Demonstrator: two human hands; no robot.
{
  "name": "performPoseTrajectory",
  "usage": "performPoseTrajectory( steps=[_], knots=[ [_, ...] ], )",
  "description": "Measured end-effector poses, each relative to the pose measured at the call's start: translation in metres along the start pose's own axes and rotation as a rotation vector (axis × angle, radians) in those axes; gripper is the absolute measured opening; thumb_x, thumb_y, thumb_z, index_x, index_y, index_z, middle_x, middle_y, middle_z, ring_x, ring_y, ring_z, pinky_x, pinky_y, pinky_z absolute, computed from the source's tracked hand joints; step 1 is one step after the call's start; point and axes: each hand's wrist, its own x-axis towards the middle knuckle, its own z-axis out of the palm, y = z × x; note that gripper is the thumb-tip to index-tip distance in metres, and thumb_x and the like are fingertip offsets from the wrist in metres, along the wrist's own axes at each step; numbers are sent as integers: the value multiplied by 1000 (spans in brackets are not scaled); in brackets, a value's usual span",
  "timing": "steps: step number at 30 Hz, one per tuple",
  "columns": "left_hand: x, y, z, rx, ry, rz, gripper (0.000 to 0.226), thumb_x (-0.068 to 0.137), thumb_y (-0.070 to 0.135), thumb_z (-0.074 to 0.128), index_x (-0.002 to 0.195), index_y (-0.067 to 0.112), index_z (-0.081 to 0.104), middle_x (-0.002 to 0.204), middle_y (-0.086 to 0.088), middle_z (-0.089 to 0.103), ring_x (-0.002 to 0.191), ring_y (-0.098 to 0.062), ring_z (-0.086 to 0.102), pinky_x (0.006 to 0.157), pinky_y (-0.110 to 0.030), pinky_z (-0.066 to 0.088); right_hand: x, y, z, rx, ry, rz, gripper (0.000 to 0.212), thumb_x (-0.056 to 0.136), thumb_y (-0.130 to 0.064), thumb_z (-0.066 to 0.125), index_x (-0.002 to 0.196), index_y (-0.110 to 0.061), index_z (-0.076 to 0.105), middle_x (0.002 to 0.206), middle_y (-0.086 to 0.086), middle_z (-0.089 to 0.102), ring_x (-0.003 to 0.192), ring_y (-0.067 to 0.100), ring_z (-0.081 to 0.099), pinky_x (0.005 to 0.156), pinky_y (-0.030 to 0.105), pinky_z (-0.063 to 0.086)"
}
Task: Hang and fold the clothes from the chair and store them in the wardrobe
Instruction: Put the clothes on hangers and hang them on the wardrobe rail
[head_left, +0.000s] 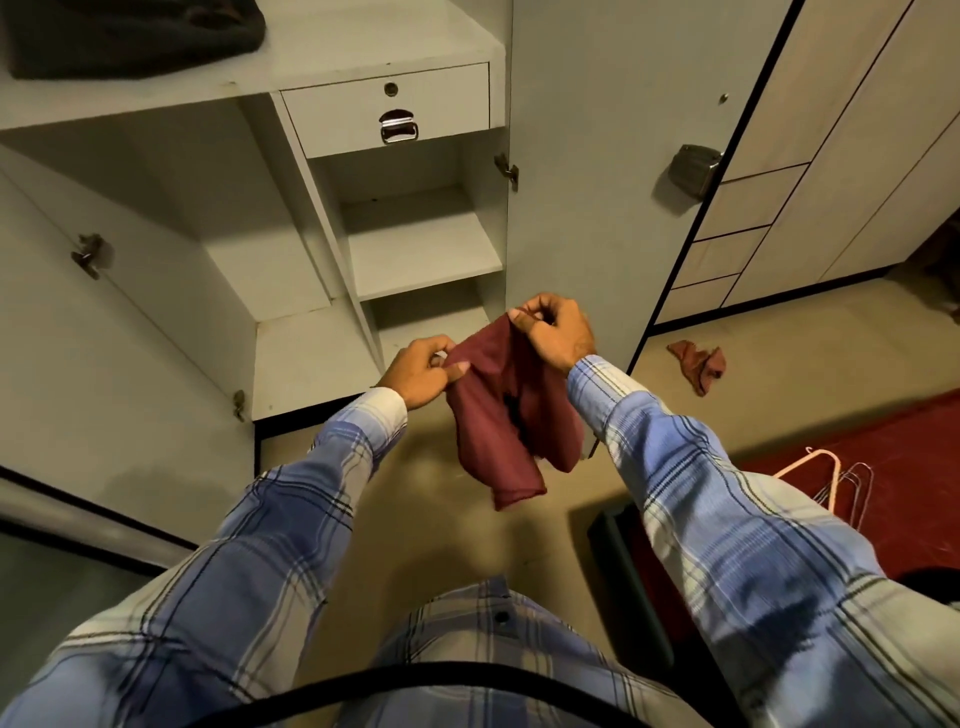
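Observation:
A small maroon garment (511, 421) hangs in front of me, above the floor. My left hand (423, 371) pinches its upper left edge and my right hand (553, 330) pinches its upper right edge, so the cloth droops between them. The open grey wardrobe (415, 260) stands straight ahead with bare shelves and a drawer (387, 111) with a metal handle. A dark folded garment (130, 36) lies on the top shelf at upper left.
Another maroon cloth (698, 364) lies crumpled on the floor beside the open right wardrobe door (623, 182). Pink and wire hangers (826, 478) rest on a red surface at right. A wooden cabinet (831, 156) stands at far right.

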Motion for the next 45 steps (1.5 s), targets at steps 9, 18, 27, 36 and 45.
performPoseTrajectory(
  steps=[9,18,27,36,45],
  knots=[
    [8,60,-8,184,43,245,5,85,37,70,82,33,71,81,10,72,83,-14,67,84,-35,54,-15,-10,2,-144,-351,-183,19,79,-24,79,86,-28,62,78,-12,62,71,2,55,68,17,42],
    [3,35,-41,540,-158,-6,37,67,53,82,80,20,72,75,-4,71,78,-25,67,78,-38,55,-13,1,1,88,-249,-130,11,83,-13,75,76,-17,68,71,-3,64,67,7,56,68,18,47],
    [-4,40,-24,-403,266,76,13,88,9,70,84,22,71,74,17,70,74,-3,62,83,-25,51,-16,2,1,151,-271,-57,21,84,-25,76,66,-24,64,64,-10,60,66,11,56,69,25,46],
    [0,41,-5,-251,163,96,14,81,19,78,72,24,69,63,13,65,60,1,54,65,-21,44,-20,-10,8,302,-277,-102,16,86,-15,73,72,-20,66,70,7,60,71,22,54,71,39,49],
    [-6,33,3,-352,149,70,15,90,6,66,76,11,67,56,14,64,53,7,53,61,-11,43,-22,-11,0,327,-160,-18,7,91,-16,64,85,-16,65,79,3,64,74,12,58,79,32,51]
  ],
)
